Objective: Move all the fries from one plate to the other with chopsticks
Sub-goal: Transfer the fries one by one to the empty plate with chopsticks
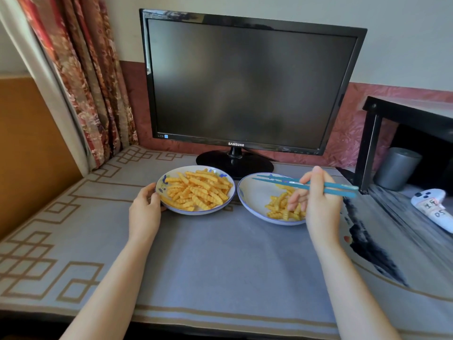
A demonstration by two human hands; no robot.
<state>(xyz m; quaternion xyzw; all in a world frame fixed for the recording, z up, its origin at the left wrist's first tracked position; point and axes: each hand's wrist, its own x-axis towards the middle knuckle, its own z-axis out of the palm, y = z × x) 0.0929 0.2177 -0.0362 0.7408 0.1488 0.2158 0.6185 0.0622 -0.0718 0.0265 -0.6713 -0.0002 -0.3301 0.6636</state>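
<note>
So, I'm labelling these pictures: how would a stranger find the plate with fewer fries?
Find the black monitor. Two plates sit before its stand; take the right plate, under the blue chopsticks in the right hand. Its fries cover only part of it, while the left plate is heaped.

On the grey, brown-bordered table cloth (pixel 220 253) are placed a white blue-rimmed left plate (pixel 196 212), a similar right plate (pixel 252 195) just beside, and a black monitor stand (pixel 234 164) behind.
</note>
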